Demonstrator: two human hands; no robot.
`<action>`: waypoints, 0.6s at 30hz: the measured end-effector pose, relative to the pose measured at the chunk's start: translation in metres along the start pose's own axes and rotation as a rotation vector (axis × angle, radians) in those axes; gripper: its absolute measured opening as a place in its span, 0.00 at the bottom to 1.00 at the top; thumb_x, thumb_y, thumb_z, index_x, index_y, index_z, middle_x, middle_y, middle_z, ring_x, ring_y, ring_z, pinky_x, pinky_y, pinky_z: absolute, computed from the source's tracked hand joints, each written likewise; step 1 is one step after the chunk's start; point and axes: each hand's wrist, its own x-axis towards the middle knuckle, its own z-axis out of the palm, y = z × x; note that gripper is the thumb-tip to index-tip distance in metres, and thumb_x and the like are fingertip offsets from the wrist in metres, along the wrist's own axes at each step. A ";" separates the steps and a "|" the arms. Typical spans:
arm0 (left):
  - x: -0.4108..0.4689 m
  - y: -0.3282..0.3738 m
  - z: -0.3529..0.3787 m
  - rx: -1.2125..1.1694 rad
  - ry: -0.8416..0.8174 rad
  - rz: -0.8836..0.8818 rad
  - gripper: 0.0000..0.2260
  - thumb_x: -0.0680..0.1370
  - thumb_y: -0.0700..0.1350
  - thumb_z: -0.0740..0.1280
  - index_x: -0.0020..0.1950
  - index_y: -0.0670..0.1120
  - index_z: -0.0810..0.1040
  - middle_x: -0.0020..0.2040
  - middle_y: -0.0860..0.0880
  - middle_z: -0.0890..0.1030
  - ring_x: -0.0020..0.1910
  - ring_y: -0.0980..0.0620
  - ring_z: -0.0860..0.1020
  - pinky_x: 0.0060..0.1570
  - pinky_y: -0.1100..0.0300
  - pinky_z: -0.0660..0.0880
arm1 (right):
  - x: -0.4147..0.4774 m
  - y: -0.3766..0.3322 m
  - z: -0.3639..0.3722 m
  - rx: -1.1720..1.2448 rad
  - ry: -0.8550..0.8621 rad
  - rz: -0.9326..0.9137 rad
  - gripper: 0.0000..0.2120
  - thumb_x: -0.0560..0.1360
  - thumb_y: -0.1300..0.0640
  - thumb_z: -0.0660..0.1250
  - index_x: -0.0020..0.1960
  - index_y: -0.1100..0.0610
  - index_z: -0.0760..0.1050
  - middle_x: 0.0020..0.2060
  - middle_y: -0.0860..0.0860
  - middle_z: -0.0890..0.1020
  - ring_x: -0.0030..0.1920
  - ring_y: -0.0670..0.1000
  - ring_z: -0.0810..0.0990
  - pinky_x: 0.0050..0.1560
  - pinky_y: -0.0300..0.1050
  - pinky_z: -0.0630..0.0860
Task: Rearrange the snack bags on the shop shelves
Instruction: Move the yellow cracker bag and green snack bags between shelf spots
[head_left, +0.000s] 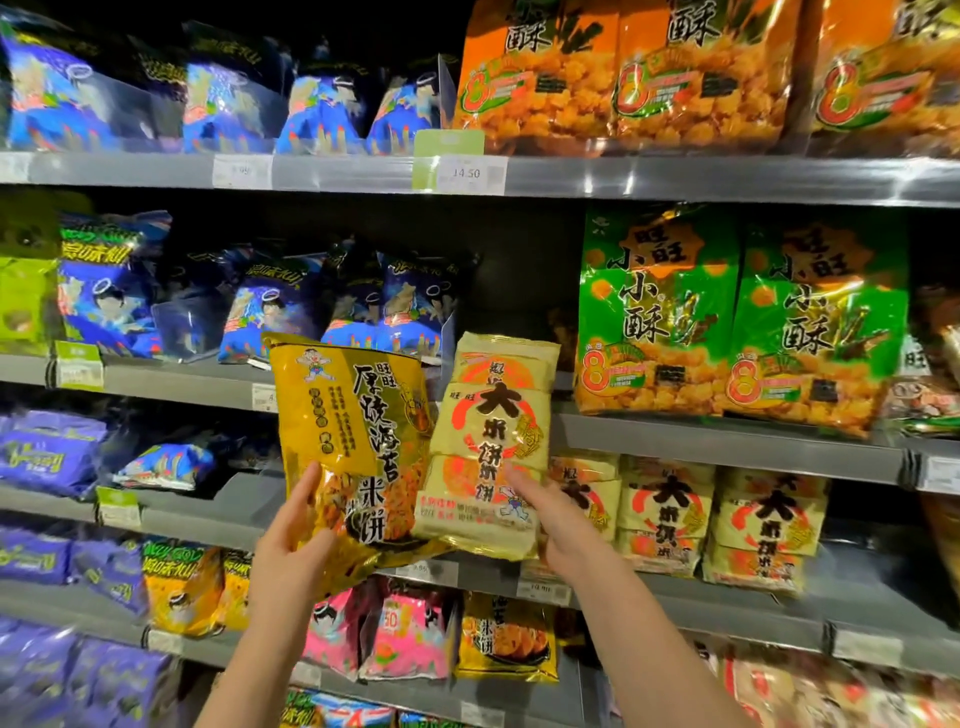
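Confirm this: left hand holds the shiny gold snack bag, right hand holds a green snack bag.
Not quite. The left hand holds the shiny gold snack bag, but the right hand holds a pale yellow bag with a red ring, per the head view.

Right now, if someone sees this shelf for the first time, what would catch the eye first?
Probably the two bags held up in the centre: the left hand grips a golden bag, the right hand a pale yellow bag beside it. Next, the green bags on the shelf to the right, and the orange bags above them.
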 end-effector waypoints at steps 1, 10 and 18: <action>-0.003 -0.002 0.000 -0.018 0.006 -0.015 0.32 0.74 0.29 0.61 0.63 0.66 0.69 0.58 0.60 0.78 0.31 0.52 0.68 0.26 0.65 0.69 | 0.001 0.003 0.000 -0.003 0.048 -0.044 0.46 0.64 0.40 0.76 0.74 0.52 0.57 0.68 0.47 0.68 0.70 0.54 0.66 0.71 0.52 0.61; -0.030 -0.025 -0.018 -0.155 0.067 -0.119 0.33 0.74 0.28 0.57 0.63 0.65 0.72 0.62 0.46 0.77 0.39 0.47 0.72 0.30 0.61 0.73 | -0.020 0.051 -0.017 0.231 0.001 -0.035 0.39 0.50 0.52 0.82 0.58 0.48 0.72 0.56 0.52 0.81 0.60 0.58 0.76 0.64 0.62 0.69; -0.070 -0.038 0.015 -0.177 0.013 -0.180 0.32 0.73 0.25 0.56 0.56 0.63 0.77 0.50 0.53 0.81 0.33 0.53 0.75 0.26 0.68 0.72 | -0.042 0.070 -0.084 0.225 -0.032 0.001 0.34 0.58 0.61 0.77 0.63 0.56 0.72 0.56 0.58 0.82 0.57 0.61 0.80 0.58 0.61 0.75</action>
